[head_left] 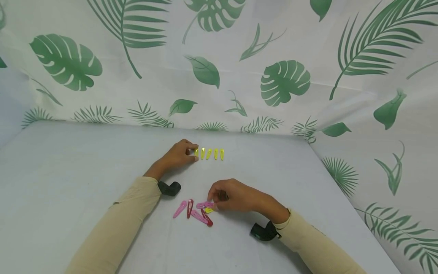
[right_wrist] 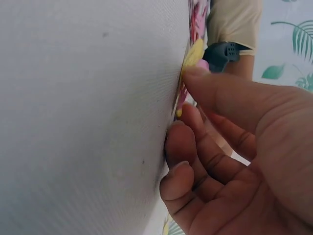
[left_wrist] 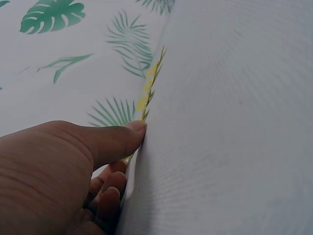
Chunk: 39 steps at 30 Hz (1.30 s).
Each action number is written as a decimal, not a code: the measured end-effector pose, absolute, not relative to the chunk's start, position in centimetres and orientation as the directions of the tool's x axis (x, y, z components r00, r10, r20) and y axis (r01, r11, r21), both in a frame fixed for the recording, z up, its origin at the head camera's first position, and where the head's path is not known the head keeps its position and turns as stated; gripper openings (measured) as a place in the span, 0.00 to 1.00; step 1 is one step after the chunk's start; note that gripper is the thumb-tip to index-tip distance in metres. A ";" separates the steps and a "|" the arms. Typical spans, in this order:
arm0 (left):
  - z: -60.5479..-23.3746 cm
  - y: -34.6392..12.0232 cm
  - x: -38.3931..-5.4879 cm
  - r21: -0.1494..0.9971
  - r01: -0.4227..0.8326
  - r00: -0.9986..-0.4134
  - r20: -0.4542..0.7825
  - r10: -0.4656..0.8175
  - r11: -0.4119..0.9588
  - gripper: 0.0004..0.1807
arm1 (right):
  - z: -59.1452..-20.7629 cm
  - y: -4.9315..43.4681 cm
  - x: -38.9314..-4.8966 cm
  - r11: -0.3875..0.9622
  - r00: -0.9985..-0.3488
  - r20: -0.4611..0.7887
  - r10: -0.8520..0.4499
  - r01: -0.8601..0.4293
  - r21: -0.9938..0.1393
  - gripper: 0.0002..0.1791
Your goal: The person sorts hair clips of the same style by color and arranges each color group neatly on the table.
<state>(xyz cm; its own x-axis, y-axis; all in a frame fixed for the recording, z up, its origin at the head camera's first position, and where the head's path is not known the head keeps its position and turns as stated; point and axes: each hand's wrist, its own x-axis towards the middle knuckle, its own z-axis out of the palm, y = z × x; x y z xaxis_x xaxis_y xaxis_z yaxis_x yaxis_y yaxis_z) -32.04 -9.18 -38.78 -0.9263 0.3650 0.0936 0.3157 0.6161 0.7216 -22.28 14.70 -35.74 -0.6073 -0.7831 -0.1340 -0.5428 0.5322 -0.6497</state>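
Several yellow snap hair clips (head_left: 216, 153) stand side by side in a row near the back of the table. My left hand (head_left: 178, 154) pinches the leftmost one between thumb and finger, one at each end. Closer to me lies a loose pile with pink hair clips (head_left: 179, 209), red hair clips (head_left: 189, 209) and a yellow hair clip (right_wrist: 193, 55). Over the pile's right side, my right hand (head_left: 236, 196) has curled fingers, with its thumb and a fingertip on that yellow clip. A pink clip touches it from behind.
The clips lie on a white-covered table (head_left: 102, 160). Behind it and along the right hangs a white cloth with green leaves (head_left: 232, 80). Each wrist wears a black camera mount (head_left: 169, 188), close to the table surface.
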 end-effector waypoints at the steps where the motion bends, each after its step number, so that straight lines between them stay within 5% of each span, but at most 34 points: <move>1: -38.8 -9.2 -32.1 0.723 0.317 -0.926 0.094 0.366 0.614 0.28 | -35.7 14.7 -22.3 0.531 -0.611 -0.120 -0.782 -0.554 -0.641 0.09; 10: -38.9 -9.0 -32.1 0.725 0.312 -0.928 0.094 0.360 0.614 0.28 | -35.6 14.7 -22.1 0.522 -0.634 -0.029 -0.773 -0.608 -0.598 0.06; 19: -39.0 -9.1 -32.2 0.722 0.307 -0.928 0.084 0.362 0.620 0.28 | -35.4 14.5 -21.9 0.475 -0.548 -0.086 -0.832 -0.624 -0.620 0.09; 39: -38.7 -9.0 -32.1 0.718 0.298 -0.931 0.075 0.357 0.629 0.28 | -35.7 14.3 -21.7 0.488 -0.560 -0.094 -0.823 -0.613 -0.621 0.06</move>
<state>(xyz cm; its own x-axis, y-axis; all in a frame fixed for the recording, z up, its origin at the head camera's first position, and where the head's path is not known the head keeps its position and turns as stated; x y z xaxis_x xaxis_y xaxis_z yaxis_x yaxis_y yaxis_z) -32.06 -9.02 -38.73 -0.9313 0.3566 0.0745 0.2982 0.6287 0.7182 -21.74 14.32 -35.68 -0.5597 -0.8234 -0.0941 -0.6132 0.4878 -0.6214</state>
